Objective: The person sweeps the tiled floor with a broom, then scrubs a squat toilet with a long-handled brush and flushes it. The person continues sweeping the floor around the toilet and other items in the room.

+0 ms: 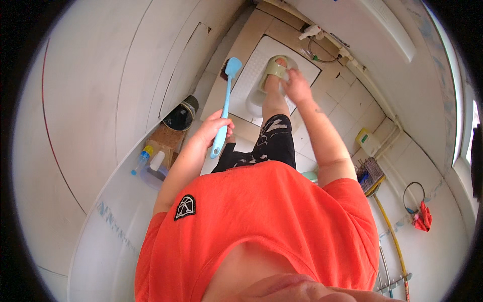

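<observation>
My left hand [217, 127] is closed round the lower handle of a light-blue toilet brush [228, 90]. Its head points away from me, dark bristles facing left, beside a white squat toilet [247, 71] set in the floor. Over the right part of that toilet is my right hand [297, 87], slightly blurred, next to the pale green slipper [274, 71] on my foot. Whether the fingers touch the slipper or hold anything small, I cannot tell. The slippered foot covers part of the basin.
At left stand a dark bin [180, 117], a yellow-capped bottle [144, 156] and a purple jug [154, 173]. A flush pipe [349, 56] runs along the right wall. Further right are a yellow-capped container [368, 142], a yellow-handled broom [392, 230] and red gloves [423, 218].
</observation>
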Available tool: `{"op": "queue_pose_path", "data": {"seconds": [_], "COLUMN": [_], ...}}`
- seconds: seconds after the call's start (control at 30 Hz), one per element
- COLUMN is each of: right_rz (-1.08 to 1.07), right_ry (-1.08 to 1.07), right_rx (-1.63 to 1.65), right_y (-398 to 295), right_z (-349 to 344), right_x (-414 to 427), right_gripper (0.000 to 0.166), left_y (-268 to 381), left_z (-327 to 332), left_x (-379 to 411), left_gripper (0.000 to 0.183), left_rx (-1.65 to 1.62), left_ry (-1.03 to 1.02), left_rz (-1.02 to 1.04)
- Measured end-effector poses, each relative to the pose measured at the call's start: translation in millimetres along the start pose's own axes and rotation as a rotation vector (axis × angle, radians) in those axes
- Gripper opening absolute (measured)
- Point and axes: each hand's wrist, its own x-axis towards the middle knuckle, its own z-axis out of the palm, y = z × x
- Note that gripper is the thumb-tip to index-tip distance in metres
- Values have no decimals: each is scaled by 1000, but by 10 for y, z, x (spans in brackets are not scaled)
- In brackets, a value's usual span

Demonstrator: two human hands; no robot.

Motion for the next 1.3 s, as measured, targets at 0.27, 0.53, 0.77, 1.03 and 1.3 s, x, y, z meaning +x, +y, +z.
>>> {"op": "queue_pose_path", "data": {"seconds": [0.27, 0.53, 0.77, 1.03, 1.3], "right_rz": [28, -210, 674, 737, 794], "right_ry": [-242, -293, -680, -265, 257], "right_rx": [498, 569, 1287, 920, 969], "right_y": [-1127, -1573, -1794, -1215, -422], "right_z": [68, 269, -42, 561, 647], "right_x": [-801, -1188, -1249, -950, 19], "right_gripper": [44, 44, 49, 45, 43], "left_y": [73, -181, -254, 26, -56], "left_z": [70, 182, 197, -294, -1058], "left_x": [-148, -60, -213, -543, -640], "left_gripper": [22, 23, 27, 38, 35], "left_rx": [41, 13, 310, 318, 361], "left_ry": [7, 190, 201, 41, 367], "left_rz": [51, 133, 121, 247, 256]}}
